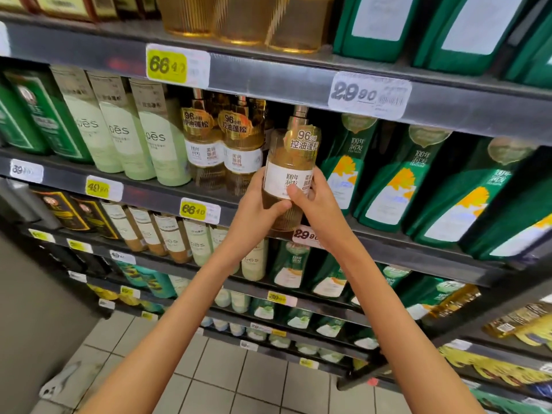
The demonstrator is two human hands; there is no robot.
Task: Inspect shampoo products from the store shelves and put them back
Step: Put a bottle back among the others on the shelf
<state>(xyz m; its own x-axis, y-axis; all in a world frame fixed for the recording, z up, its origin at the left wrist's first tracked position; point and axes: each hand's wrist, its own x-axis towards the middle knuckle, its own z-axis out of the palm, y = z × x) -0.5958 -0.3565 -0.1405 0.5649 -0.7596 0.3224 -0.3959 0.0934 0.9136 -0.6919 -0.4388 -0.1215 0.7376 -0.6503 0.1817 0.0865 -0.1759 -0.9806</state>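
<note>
While both hands hold it up at shelf height, the amber pump bottle (294, 162) faces us square on, its white label (286, 180) turned to the camera. That looks like a reading position to me. The left hand (258, 204) wraps the lower body from the left, with the thumb lying across the front below the label. The right hand (316, 204) clasps it from the other side, thumb pressing on the label's bottom edge. Both are firmly grasping the bottle, nothing loose.

It's near upright, off the shelf (149, 194) and in the air. It hangs in front of a dark gap between two matching amber bottles (221, 144) on the left and the dark green shampoo bottles (388, 186) on the right. That gap is likely its home slot, so the return should be short: forward and down.

The gold sticker (303, 141) sits up near the neck, and the pump head rises close under the upper shelf rail, worth minding on the way in. A 29.90 price tag (304, 234) peeks out between the wrists.

My read: inspection under way, put-back not yet begun. The two-handed hold suits steadying a tall bottle for reading.
</note>
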